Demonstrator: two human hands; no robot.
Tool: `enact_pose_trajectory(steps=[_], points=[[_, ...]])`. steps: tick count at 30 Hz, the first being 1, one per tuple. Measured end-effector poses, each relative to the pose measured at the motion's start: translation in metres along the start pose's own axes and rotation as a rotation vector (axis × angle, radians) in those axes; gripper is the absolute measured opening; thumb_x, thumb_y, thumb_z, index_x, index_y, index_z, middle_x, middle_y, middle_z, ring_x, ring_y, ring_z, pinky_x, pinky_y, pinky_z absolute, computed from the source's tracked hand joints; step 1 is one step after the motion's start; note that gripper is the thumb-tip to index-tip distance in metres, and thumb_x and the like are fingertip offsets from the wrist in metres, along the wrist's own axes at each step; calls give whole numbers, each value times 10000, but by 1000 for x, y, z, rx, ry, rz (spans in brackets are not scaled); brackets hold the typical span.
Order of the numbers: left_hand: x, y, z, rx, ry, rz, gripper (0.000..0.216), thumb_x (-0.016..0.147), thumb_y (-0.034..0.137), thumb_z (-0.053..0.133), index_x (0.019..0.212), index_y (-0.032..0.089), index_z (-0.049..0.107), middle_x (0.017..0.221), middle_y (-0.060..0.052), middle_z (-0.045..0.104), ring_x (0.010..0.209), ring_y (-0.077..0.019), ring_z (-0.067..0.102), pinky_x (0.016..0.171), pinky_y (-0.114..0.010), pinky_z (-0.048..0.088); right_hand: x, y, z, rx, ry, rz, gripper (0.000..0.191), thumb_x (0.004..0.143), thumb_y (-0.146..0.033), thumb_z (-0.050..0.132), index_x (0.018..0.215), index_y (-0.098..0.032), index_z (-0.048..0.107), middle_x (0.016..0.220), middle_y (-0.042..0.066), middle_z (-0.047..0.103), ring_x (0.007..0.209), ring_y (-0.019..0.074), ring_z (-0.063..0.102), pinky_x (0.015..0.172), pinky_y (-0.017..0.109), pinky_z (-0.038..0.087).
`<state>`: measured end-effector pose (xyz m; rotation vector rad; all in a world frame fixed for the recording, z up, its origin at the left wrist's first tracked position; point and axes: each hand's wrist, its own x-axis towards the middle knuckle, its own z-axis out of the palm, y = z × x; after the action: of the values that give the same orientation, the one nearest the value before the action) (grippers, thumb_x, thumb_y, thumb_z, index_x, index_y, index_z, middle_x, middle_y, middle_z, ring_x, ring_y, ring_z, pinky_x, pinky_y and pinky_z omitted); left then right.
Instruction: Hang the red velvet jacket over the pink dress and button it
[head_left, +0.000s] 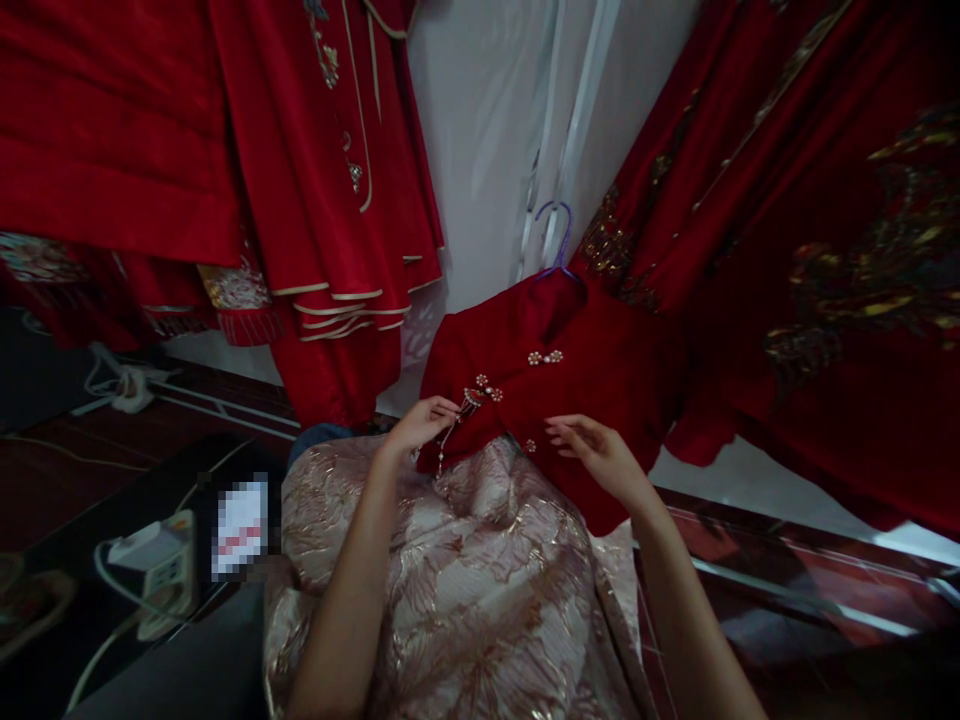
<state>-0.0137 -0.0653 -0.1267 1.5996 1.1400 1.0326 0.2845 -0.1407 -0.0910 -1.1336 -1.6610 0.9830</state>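
A dark red jacket [592, 355] on a purple hanger [556, 240] lies over my lap, with pearl clasp buttons [545, 357] down its front. My left hand [421, 422] is closed, its fingertips pinching the beaded tassel ornament [474, 397] at the jacket's second clasp. My right hand [596, 450] hovers over the lower front of the jacket with fingers loosely curled and apart, holding nothing. A pale pink and gold brocade skirt [465, 580] covers my lap beneath both forearms.
Red embroidered garments hang at the left [315, 180] and right [810, 250] against a white wall [480, 130]. A white power strip [169, 575] with cables sits on a dark surface at the lower left. More cable lies on the floor at the far left [124, 385].
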Motion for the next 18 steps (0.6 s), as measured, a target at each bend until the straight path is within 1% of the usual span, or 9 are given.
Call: enact_pose_trajectory(steps=[2, 4, 5, 8, 11, 13, 15, 18], points=[[-4, -1, 0, 90, -97, -17, 326, 663, 121, 618, 989, 133, 603, 934, -66, 628, 812, -135, 578, 766, -277, 469, 5, 12, 1, 1, -30, 34, 309, 853, -400, 487, 1037, -184, 609, 1028, 92, 650, 875, 167, 640, 752, 320, 545], [-5, -2, 3, 217, -115, 5, 435, 648, 132, 622, 1082, 163, 591, 1003, -67, 602, 861, -151, 560, 799, -288, 460, 8, 24, 7, -75, -37, 39, 280, 844, -363, 497, 1028, -186, 611, 1032, 92, 652, 873, 168, 640, 757, 322, 539], [-5, -3, 5, 300, -107, 19, 473, 652, 138, 616, 1122, 180, 585, 1015, -67, 595, 891, -164, 552, 832, -299, 448, 10, 30, 11, -133, -13, 36, 263, 836, -336, 508, 1025, -187, 611, 1034, 93, 652, 874, 169, 639, 769, 325, 533], [-5, -4, 8, 583, -56, -4, 494, 687, 178, 584, 1180, 193, 578, 1008, -82, 594, 1002, -223, 520, 932, -328, 386, 14, 46, 22, -275, 75, 26, 249, 807, -271, 538, 1026, -165, 591, 1003, 105, 654, 851, 165, 634, 806, 328, 511], [-7, -5, 7, 789, 2, -95, 548, 728, 303, 567, 1251, 142, 522, 1026, -127, 579, 1066, -280, 491, 946, -342, 362, 18, 57, 30, -293, 101, 20, 248, 802, -277, 544, 1010, -145, 571, 954, 110, 652, 803, 159, 629, 779, 314, 511], [-10, -5, 4, 855, 39, -137, 633, 747, 364, 548, 1321, 118, 440, 1025, -151, 569, 1064, -300, 487, 928, -352, 365, 20, 62, 33, -298, 101, 6, 241, 804, -302, 544, 984, -145, 577, 939, 106, 649, 787, 156, 625, 770, 309, 509], [-13, -4, 1, 897, 86, -162, 648, 759, 377, 538, 1346, 135, 409, 1017, -159, 560, 1070, -315, 474, 917, -368, 358, 21, 66, 34, -314, 98, -5, 248, 802, -320, 546, 972, -144, 586, 942, 105, 644, 785, 155, 621, 770, 308, 505], [-19, -1, -4, 940, 216, -182, 571, 747, 387, 571, 1277, 185, 503, 1012, -160, 541, 1107, -346, 429, 914, -404, 337, 21, 70, 35, -347, 109, -39, 258, 795, -324, 549, 977, -148, 594, 942, 96, 637, 782, 151, 615, 771, 305, 498]])
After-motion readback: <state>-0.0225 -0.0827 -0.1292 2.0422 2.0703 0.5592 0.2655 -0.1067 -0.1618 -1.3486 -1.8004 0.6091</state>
